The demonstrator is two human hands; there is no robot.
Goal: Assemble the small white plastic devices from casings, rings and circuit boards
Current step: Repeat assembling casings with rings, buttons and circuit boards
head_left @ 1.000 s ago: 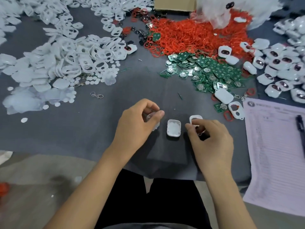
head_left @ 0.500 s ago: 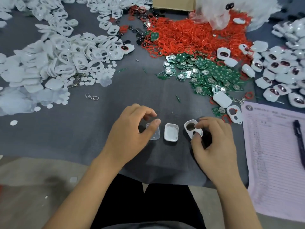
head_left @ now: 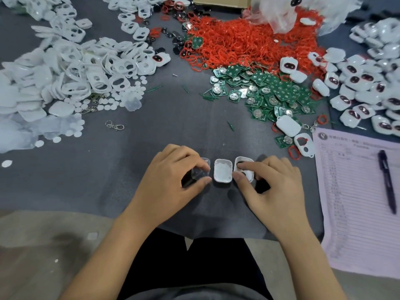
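Grey cloth (head_left: 173, 131); three casing parts; left hand (head_left: 171, 176), right hand (head_left: 270, 185).

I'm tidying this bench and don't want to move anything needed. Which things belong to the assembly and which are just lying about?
Job:
left hand holding clear piece
right hand holding holed casing
open casing
red rings
circuit boards

Lying about:
pen
printed sheet
cardboard box

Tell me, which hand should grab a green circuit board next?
Probably the right hand. The green circuit boards lie on its side of the table, beyond it, and one board sits quite near. The left hand holds a clear piece and would have to cross over the open casing.
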